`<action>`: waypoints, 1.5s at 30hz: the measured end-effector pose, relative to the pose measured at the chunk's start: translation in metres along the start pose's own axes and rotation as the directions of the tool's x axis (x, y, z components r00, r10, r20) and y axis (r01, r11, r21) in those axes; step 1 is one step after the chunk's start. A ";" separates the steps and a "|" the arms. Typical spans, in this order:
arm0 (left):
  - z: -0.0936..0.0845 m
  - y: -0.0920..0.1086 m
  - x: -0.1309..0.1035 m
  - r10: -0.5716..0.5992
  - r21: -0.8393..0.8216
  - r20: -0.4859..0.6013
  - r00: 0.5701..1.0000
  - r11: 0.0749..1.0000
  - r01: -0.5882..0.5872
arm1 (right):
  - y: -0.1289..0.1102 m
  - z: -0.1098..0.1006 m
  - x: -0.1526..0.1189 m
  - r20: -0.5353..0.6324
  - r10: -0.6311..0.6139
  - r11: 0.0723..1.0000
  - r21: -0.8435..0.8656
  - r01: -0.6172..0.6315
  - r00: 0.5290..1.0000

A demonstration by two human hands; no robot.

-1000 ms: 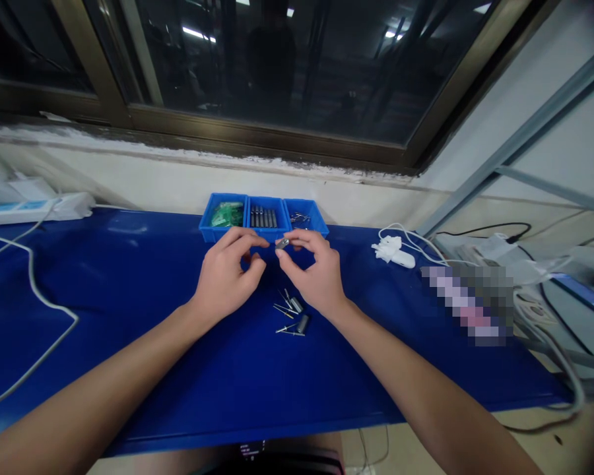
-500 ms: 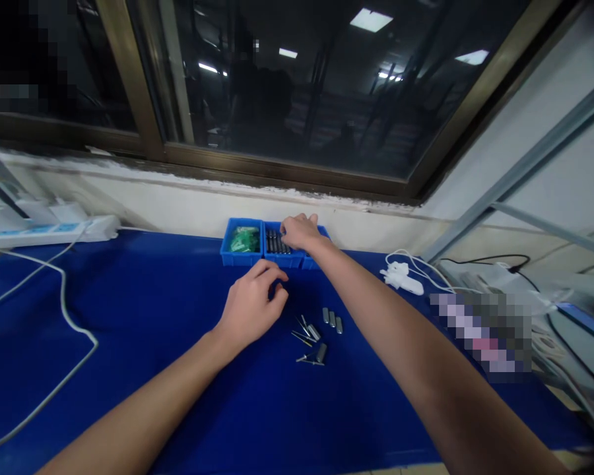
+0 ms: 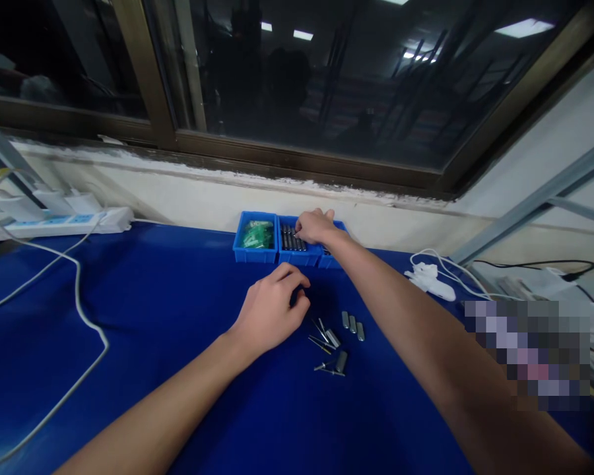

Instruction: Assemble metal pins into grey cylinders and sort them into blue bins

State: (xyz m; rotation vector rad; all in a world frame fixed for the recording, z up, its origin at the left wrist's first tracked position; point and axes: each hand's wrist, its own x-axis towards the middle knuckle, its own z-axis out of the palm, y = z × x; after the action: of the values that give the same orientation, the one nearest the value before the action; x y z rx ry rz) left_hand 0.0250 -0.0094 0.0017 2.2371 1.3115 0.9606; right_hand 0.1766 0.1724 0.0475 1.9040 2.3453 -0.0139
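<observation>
My right hand [image 3: 317, 225] reaches over the middle blue bin [image 3: 297, 254], fingers bent down and closed at a row of dark metal pieces [image 3: 291, 239]. Whatever its fingertips hold is hidden. My left hand [image 3: 276, 307] hovers over the table in front of the bins, palm inward, fingers curved and thumb apart, with nothing in it. Right of it lie thin metal pins that look like rivets [image 3: 321, 344] and small grey metal pieces [image 3: 341, 360]. Three more rounded grey pieces [image 3: 353, 324] lie in a row under my right forearm's left side.
The left blue bin [image 3: 255, 256] holds green and clear plastic bits. A third blue bin [image 3: 329, 262] is partly covered by my right arm. A white power strip [image 3: 64, 223] and cable [image 3: 78, 284] lie left; a white plug-like device [image 3: 430, 282] sits right. Behind is the wall.
The whole view has shifted, so the bins and hands appear farther right. Both hands keep almost the same pose, the right one still at the middle bin.
</observation>
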 end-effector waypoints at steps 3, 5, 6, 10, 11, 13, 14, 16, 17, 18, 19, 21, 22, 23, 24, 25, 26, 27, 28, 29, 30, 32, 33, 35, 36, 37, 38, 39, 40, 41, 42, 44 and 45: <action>0.001 0.000 0.000 -0.010 -0.006 0.008 1.000 1.000 0.010 | 0.001 0.003 0.003 -0.015 0.002 1.000 0.005 -0.002 1.000; 0.001 0.000 0.000 -0.015 -0.011 0.011 1.000 1.000 0.016 | 0.000 0.003 0.004 -0.027 0.008 1.000 0.005 -0.008 1.000; 0.001 0.000 0.000 -0.015 -0.010 0.018 1.000 1.000 0.015 | -0.001 0.003 0.004 -0.032 0.013 1.000 0.004 -0.013 0.999; 0.001 0.000 -0.001 -0.017 0.018 0.074 0.997 1.000 0.016 | -0.005 0.000 0.005 -0.052 0.032 0.999 0.010 -0.031 0.998; 0.001 0.000 -0.001 -0.022 0.028 0.088 0.996 0.999 0.020 | -0.005 -0.002 0.005 -0.057 0.032 0.999 0.016 -0.031 0.998; 0.001 0.000 -0.001 -0.035 0.043 0.109 0.993 0.999 0.030 | -0.005 -0.007 0.004 -0.081 0.029 0.999 0.037 -0.026 0.996; 0.001 -0.001 -0.001 -0.040 0.050 0.114 0.993 0.998 0.035 | -0.004 -0.009 0.001 -0.102 0.028 0.998 0.052 -0.023 0.994; 0.001 -0.001 -0.001 -0.045 0.061 0.119 0.992 0.997 0.038 | -0.001 -0.015 -0.008 -0.176 0.031 0.996 0.089 -0.016 0.984; 0.001 -0.002 -0.001 -0.045 0.064 0.122 0.991 0.997 0.038 | 0.001 -0.017 -0.016 -0.231 0.033 0.992 0.129 -0.003 0.973; 0.001 -0.002 -0.001 -0.042 0.066 0.127 0.991 0.997 0.034 | 0.004 -0.020 -0.026 -0.289 0.035 0.983 0.182 0.019 0.957; 0.001 -0.003 -0.001 -0.036 0.068 0.133 0.991 0.997 0.027 | 0.007 -0.022 -0.039 -0.351 0.040 0.963 0.265 0.058 0.935; 0.002 -0.004 -0.001 -0.021 0.072 0.150 0.988 0.997 0.010 | 0.015 -0.026 -0.074 -0.396 0.030 0.900 0.411 0.148 0.918; 0.002 -0.004 -0.001 -0.017 0.078 0.157 0.987 0.997 0.005 | 0.021 -0.027 -0.094 -0.379 0.018 0.880 0.445 0.165 0.925; 0.002 -0.005 -0.001 -0.019 0.086 0.163 0.986 0.996 0.005 | 0.027 -0.027 -0.115 -0.332 -0.006 0.875 0.455 0.166 0.943; 0.002 -0.005 0.000 -0.025 0.094 0.166 0.986 0.996 0.010 | 0.034 -0.026 -0.135 -0.259 -0.024 0.881 0.451 0.143 0.966; 0.002 -0.006 0.000 -0.033 0.102 0.168 0.985 0.995 0.016 | 0.041 -0.023 -0.155 -0.159 -0.015 0.893 0.442 0.085 0.987; 0.001 -0.007 0.001 -0.040 0.110 0.169 0.985 0.994 0.022 | 0.049 -0.020 -0.173 -0.030 -0.016 0.899 0.438 0.028 0.999; 0.001 -0.009 0.002 -0.043 0.117 0.170 0.985 0.993 0.023 | 0.057 -0.014 -0.189 0.094 -0.032 0.900 0.435 -0.012 0.995; 0.001 -0.010 0.003 -0.045 0.123 0.170 0.984 0.992 0.024 | 0.064 -0.007 -0.201 0.180 -0.057 0.899 0.438 -0.028 0.982; 0.000 -0.012 0.004 -0.046 0.129 0.169 0.985 0.991 0.024 | 0.070 0.001 -0.211 0.231 -0.084 0.895 0.445 -0.028 0.969; -0.001 -0.014 0.005 -0.048 0.136 0.169 0.984 0.990 0.025 | 0.075 0.009 -0.217 0.256 -0.097 0.889 0.456 -0.031 0.962; -0.002 -0.018 0.007 -0.050 0.150 0.170 0.984 0.988 0.024 | 0.081 0.023 -0.224 0.275 -0.123 0.870 0.492 -0.029 0.954; -0.003 -0.019 0.007 -0.047 0.154 0.172 0.984 0.988 0.020 | 0.082 0.030 -0.225 0.275 -0.132 0.860 0.509 -0.028 0.952; -0.004 -0.017 0.007 -0.026 0.150 0.177 0.984 0.989 -0.001 | 0.081 0.038 -0.225 0.256 -0.145 0.849 0.528 -0.013 0.956; -0.004 -0.015 0.006 -0.006 0.141 0.178 0.984 0.990 -0.020 | 0.080 0.041 -0.225 0.236 -0.144 0.852 0.523 -0.001 0.961; -0.004 -0.011 0.004 0.022 0.130 0.179 0.984 0.990 -0.046 | 0.079 0.042 -0.225 0.213 -0.139 0.858 0.513 0.010 0.967; -0.003 -0.007 0.002 0.055 0.120 0.184 0.981 0.990 -0.078 | 0.077 0.042 -0.225 0.194 -0.132 0.865 0.501 0.018 0.972; -0.001 -0.001 -0.001 0.093 0.111 0.195 0.976 0.987 -0.116 | 0.075 0.042 -0.225 0.181 -0.128 0.871 0.491 0.023 0.975; 0.000 0.004 -0.004 0.130 0.104 0.215 0.968 0.982 -0.155 | 0.072 0.041 -0.225 0.175 -0.127 0.875 0.484 0.027 0.976; 0.003 0.009 -0.006 0.160 0.098 0.246 0.956 0.977 -0.189 | 0.070 0.040 -0.226 0.173 -0.134 0.876 0.482 0.035 0.976; 0.005 0.013 -0.009 0.180 0.094 0.281 0.943 0.972 -0.213 | 0.068 0.039 -0.226 0.172 -0.145 0.874 0.483 0.045 0.974; 0.010 0.018 -0.013 0.195 0.094 0.351 0.916 0.966 -0.241 | 0.066 0.037 -0.227 0.169 -0.173 0.874 0.481 0.072 0.970; 0.012 0.018 -0.014 0.197 0.095 0.377 0.905 0.964 -0.249 | 0.065 0.037 -0.227 0.167 -0.184 0.875 0.477 0.084 0.969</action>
State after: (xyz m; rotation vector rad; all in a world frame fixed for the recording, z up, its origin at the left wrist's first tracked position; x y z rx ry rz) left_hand 0.0404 -0.0304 -0.0008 2.5622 0.9979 0.4928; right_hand 0.2890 -0.0384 0.0382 1.7916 2.4778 -0.8242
